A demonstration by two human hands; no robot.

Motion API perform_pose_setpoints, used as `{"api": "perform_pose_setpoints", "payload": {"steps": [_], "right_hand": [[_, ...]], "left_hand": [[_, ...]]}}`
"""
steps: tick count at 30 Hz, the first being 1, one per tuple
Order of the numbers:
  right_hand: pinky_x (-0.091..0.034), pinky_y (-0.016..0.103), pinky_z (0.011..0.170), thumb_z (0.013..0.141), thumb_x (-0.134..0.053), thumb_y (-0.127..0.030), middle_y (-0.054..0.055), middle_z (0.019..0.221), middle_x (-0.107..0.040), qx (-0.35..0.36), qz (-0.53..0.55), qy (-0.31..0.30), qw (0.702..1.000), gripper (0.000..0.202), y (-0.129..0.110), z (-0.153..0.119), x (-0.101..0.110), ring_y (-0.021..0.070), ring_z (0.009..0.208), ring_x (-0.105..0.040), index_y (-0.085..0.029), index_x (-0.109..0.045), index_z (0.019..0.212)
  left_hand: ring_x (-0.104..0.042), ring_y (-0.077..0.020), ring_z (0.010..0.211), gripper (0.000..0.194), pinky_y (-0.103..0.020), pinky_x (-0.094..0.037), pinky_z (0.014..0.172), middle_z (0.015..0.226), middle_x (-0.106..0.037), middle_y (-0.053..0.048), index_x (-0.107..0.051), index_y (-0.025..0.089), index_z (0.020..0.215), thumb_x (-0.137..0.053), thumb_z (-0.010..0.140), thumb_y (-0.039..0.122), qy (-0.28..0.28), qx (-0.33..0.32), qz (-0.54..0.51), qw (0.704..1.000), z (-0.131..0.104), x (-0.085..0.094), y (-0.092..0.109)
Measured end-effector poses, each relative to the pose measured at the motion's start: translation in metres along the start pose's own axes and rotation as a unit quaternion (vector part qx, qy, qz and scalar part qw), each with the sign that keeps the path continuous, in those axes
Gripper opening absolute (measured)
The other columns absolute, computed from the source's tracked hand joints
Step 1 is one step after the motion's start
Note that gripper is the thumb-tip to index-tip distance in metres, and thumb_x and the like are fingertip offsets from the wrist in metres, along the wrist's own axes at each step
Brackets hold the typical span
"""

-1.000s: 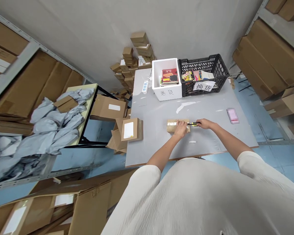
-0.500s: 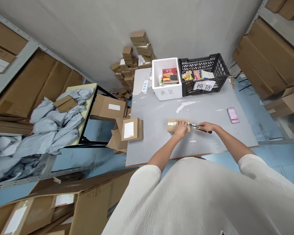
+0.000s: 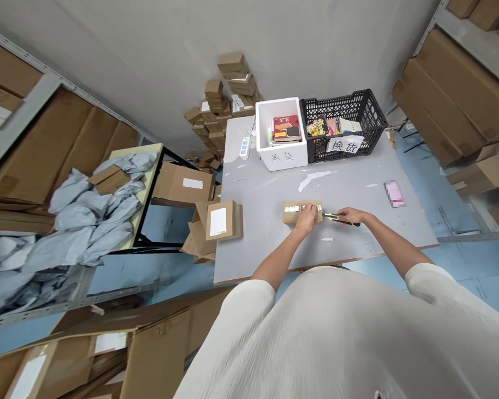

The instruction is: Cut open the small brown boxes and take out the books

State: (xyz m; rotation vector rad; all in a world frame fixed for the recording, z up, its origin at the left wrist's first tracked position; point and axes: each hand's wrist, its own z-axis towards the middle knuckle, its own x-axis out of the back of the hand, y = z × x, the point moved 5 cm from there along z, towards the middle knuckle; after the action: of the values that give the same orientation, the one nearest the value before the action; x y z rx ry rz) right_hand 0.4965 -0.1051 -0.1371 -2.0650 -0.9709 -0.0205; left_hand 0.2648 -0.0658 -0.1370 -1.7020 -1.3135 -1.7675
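Note:
A small taped cardboard box (image 3: 290, 214) lies on the grey table near its front edge, with shiny tape along its top. Draped over the box's right part, my left hand (image 3: 307, 218) grips it from above with the fingers curled. My right hand (image 3: 351, 215) is closed around a black and yellow utility knife (image 3: 337, 219). The knife points left, its tip close beside the box's right end; whether the blade touches the cardboard is too small to tell.
At the table's back stand a white foam box (image 3: 283, 158) and a black crate (image 3: 373, 127), both holding books. A labelled carton (image 3: 236, 220) sits at the left edge, a pink blurred object (image 3: 395, 194) at the right. Grey parcels (image 3: 81, 213) cover a side table.
The knife lies slightly flatter, and its tip has shifted a little right, toward the outside of the box's end. My left hand keeps its place on the box.

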Motion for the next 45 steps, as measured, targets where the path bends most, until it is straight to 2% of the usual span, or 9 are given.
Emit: {"api": "perform_pose_setpoints", "payload": {"steps": [4, 7, 11, 14, 17, 21, 27, 40, 45], "right_hand": [[-0.050, 0.024, 0.057, 0.094, -0.074, -0.065, 0.006, 0.093, -0.080, -0.010, 0.069, 0.068, 0.995, 0.042, 0.008, -0.008, 0.012, 0.0183, 0.075, -0.074, -0.023, -0.067, 0.097], [-0.048, 0.023, 0.055, 0.098, -0.068, -0.064, 0.005, 0.095, -0.080, -0.002, 0.082, 0.105, 0.991, 0.042, 0.009, -0.013, 0.016, 0.0170, 0.071, -0.071, -0.023, -0.065, 0.103], [-0.053, 0.027, 0.068, 0.108, -0.050, -0.054, 0.005, 0.097, -0.080, 0.050, 0.008, 0.144, 0.988, 0.037, -0.005, -0.022, 0.011, 0.0183, 0.078, -0.071, -0.023, -0.069, 0.111], [-0.054, 0.032, 0.084, 0.107, -0.051, -0.044, 0.006, 0.110, -0.080, 0.082, -0.131, 0.178, 0.972, 0.031, -0.019, -0.028, 0.002, 0.0233, 0.096, -0.073, -0.025, -0.073, 0.120], [-0.052, 0.035, 0.093, 0.105, -0.059, -0.039, 0.010, 0.127, -0.077, 0.097, -0.245, 0.207, 0.942, 0.032, -0.028, -0.030, -0.007, 0.0273, 0.111, -0.071, -0.026, -0.074, 0.129], [-0.051, 0.036, 0.096, 0.106, -0.060, -0.038, 0.012, 0.130, -0.075, 0.095, -0.294, 0.224, 0.924, 0.036, -0.028, -0.026, -0.013, 0.0285, 0.115, -0.070, -0.024, -0.071, 0.137], [-0.049, 0.039, 0.102, 0.106, -0.059, -0.036, 0.013, 0.130, -0.073, 0.097, -0.297, 0.243, 0.918, 0.037, -0.023, -0.020, -0.020, 0.0298, 0.118, -0.067, -0.023, -0.070, 0.139], [-0.045, 0.044, 0.102, 0.106, -0.056, -0.038, 0.015, 0.131, -0.072, 0.100, -0.283, 0.274, 0.914, 0.039, -0.015, -0.025, -0.023, 0.0350, 0.123, -0.060, -0.025, -0.068, 0.142], [-0.045, 0.045, 0.102, 0.106, -0.054, -0.039, 0.017, 0.136, -0.071, 0.090, -0.259, 0.299, 0.914, 0.042, -0.007, -0.024, -0.005, 0.0357, 0.121, -0.061, -0.022, -0.067, 0.142]], "left_hand": [[-0.060, -0.0331, 0.136, 0.056, -0.054, -0.033, 0.130, 0.143, -0.060, -0.014, -0.051, 0.024, 0.148, -0.071, 0.097, 0.031, 0.019, -0.017, -0.028, 0.999, 0.000, 0.005, -0.002], [-0.057, -0.0321, 0.139, 0.052, -0.051, -0.041, 0.123, 0.152, -0.057, -0.016, -0.046, 0.024, 0.157, -0.052, 0.105, 0.028, 0.054, 0.002, -0.046, 0.997, 0.003, 0.011, -0.010], [-0.044, -0.0352, 0.153, 0.059, -0.056, -0.031, 0.129, 0.162, -0.050, -0.018, -0.047, 0.024, 0.158, -0.055, 0.100, 0.021, 0.049, 0.034, -0.016, 0.998, 0.011, 0.010, -0.019], [-0.033, -0.0389, 0.161, 0.066, -0.063, -0.022, 0.130, 0.167, -0.045, -0.021, -0.046, 0.023, 0.159, -0.063, 0.095, 0.022, 0.020, 0.057, 0.003, 0.998, 0.017, 0.006, -0.022], [-0.041, -0.0365, 0.153, 0.058, -0.060, -0.027, 0.127, 0.158, -0.052, -0.020, -0.051, 0.023, 0.154, -0.060, 0.097, 0.021, 0.017, 0.057, 0.011, 0.998, 0.020, 0.006, -0.021], [-0.045, -0.0347, 0.147, 0.053, -0.053, -0.035, 0.121, 0.153, -0.056, -0.019, -0.052, 0.023, 0.155, -0.053, 0.102, 0.023, 0.033, 0.053, 0.018, 0.998, 0.016, 0.009, -0.018], [-0.044, -0.0341, 0.151, 0.054, -0.053, -0.034, 0.124, 0.157, -0.057, -0.018, -0.047, 0.025, 0.162, -0.045, 0.108, 0.032, 0.046, 0.047, 0.023, 0.998, 0.012, 0.009, -0.016], [-0.042, -0.0320, 0.156, 0.055, -0.054, -0.030, 0.130, 0.159, -0.057, -0.015, -0.048, 0.028, 0.162, -0.043, 0.108, 0.027, 0.064, 0.055, -0.015, 0.996, 0.007, 0.010, -0.015], [-0.044, -0.0315, 0.156, 0.053, -0.055, -0.029, 0.132, 0.157, -0.058, -0.015, -0.051, 0.029, 0.161, -0.041, 0.109, 0.028, 0.070, 0.059, -0.016, 0.996, 0.003, 0.005, -0.017]]}}
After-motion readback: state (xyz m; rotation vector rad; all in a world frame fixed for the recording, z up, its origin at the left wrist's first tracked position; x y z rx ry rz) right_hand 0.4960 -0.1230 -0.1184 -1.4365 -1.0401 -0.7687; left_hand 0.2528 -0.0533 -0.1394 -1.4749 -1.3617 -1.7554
